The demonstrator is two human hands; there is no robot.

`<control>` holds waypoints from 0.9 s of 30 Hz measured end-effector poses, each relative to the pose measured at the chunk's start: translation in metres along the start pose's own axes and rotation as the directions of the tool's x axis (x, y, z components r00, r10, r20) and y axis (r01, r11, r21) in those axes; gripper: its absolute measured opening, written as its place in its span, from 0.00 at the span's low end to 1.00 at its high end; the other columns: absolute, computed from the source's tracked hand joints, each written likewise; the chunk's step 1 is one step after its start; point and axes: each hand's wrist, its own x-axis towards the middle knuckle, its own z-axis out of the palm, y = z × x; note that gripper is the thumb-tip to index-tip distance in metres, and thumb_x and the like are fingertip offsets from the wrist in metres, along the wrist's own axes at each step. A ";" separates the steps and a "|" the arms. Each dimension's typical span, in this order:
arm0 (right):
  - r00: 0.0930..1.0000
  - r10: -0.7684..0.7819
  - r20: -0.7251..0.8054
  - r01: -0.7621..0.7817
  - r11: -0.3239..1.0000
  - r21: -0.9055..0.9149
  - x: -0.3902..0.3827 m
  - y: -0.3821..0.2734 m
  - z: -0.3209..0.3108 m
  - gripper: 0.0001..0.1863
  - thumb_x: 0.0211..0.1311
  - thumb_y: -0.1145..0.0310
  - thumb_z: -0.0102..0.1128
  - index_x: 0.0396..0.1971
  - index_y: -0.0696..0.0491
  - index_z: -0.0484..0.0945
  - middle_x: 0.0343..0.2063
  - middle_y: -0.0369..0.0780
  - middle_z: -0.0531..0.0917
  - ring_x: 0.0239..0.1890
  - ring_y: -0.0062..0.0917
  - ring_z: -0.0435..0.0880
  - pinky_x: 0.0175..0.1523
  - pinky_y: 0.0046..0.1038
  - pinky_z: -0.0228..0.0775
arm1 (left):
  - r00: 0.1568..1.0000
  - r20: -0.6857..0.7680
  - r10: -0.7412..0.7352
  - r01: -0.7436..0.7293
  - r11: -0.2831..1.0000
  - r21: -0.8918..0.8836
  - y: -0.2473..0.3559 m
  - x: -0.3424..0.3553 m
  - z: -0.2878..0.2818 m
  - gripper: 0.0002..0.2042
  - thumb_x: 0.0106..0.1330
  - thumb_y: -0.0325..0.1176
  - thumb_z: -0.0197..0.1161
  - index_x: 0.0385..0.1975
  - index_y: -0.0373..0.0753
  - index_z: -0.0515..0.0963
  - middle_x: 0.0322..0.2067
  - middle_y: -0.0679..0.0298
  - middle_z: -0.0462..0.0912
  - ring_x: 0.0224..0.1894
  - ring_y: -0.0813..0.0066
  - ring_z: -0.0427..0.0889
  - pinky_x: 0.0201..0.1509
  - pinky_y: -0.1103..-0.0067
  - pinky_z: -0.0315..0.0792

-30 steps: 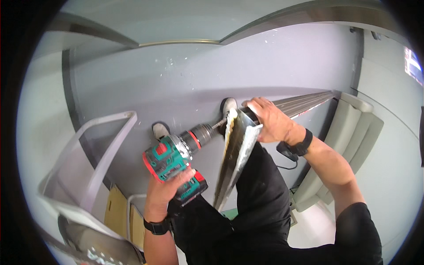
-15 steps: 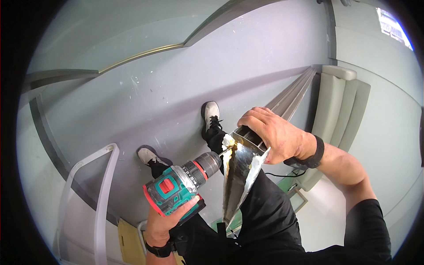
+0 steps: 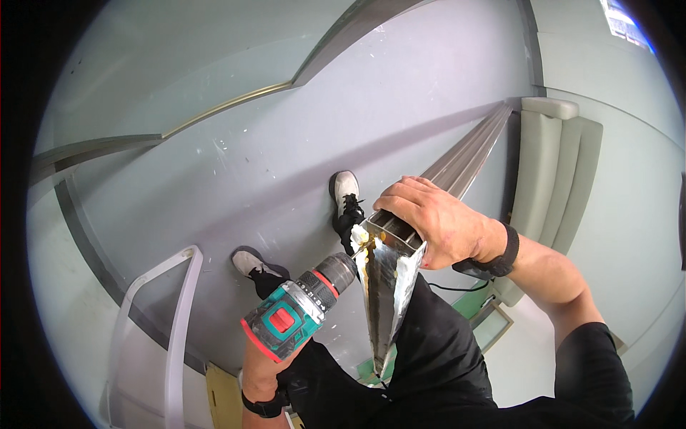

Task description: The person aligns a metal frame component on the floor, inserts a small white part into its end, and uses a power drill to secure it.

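Observation:
My left hand (image 3: 264,357) grips a teal, black and red cordless drill (image 3: 293,314), its fingers mostly hidden by the drill body. From the chuck a thin drill bit (image 3: 361,249) reaches to the left edge of a long metal frame profile (image 3: 389,293). The bit's tip meets the profile near its cut end, beside a lump of whitish-yellow foam-like residue (image 3: 359,236). More white residue (image 3: 406,270) runs along the right edge. Wrapped over the top of the cut end, my right hand (image 3: 439,222) holds the profile.
A beige padded sofa (image 3: 539,164) stands at the right wall. White bent framing (image 3: 179,314) rises at the lower left. My shoes (image 3: 346,184) are on the grey floor (image 3: 271,171), which has white specks. A dark cable (image 3: 457,288) hangs beyond my right wrist.
The drill tilts a little and my left thumb has gone out of sight behind it. Profile and right hand shift slightly left in view. The bit stays at the profile's edge.

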 end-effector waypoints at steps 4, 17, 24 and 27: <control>0.999 -0.041 -0.025 0.042 0.999 0.018 -0.003 -0.001 0.001 0.35 0.38 0.69 0.69 0.52 0.62 0.73 0.40 0.47 0.78 0.45 0.44 0.78 0.57 0.40 0.68 | 0.919 0.089 -0.385 0.392 0.857 -0.335 0.005 0.006 -0.002 0.13 0.54 0.29 0.73 0.39 0.36 0.84 0.34 0.63 0.86 0.34 0.69 0.84 0.40 0.73 0.77; 0.976 0.202 0.080 -0.206 0.977 0.046 -0.023 -0.004 -0.014 0.49 0.33 0.65 0.72 0.65 0.56 0.69 0.57 0.51 0.76 0.66 0.48 0.71 0.74 0.59 0.49 | 0.935 0.069 -0.347 0.352 0.894 -0.277 -0.020 -0.004 -0.007 0.25 0.58 0.31 0.77 0.53 0.34 0.74 0.50 0.59 0.82 0.51 0.70 0.82 0.56 0.73 0.75; 0.547 0.447 -0.708 -0.398 0.882 0.250 -0.067 -0.019 0.063 0.76 0.38 0.45 0.81 0.77 0.63 0.37 0.76 0.60 0.43 0.80 0.49 0.44 0.78 0.53 0.39 | 0.812 0.089 -0.577 0.545 0.695 -0.469 0.014 0.000 -0.017 0.15 0.66 0.32 0.68 0.48 0.32 0.78 0.48 0.58 0.83 0.44 0.73 0.84 0.47 0.76 0.79; 0.276 0.880 -0.386 0.040 0.391 0.920 -0.072 -0.029 0.084 0.70 0.46 0.40 0.74 0.77 0.61 0.39 0.76 0.53 0.50 0.77 0.45 0.53 0.79 0.49 0.46 | 0.852 0.013 -0.524 0.454 0.726 -0.516 0.011 0.003 -0.003 0.11 0.71 0.33 0.62 0.47 0.33 0.79 0.41 0.61 0.86 0.39 0.75 0.86 0.44 0.78 0.81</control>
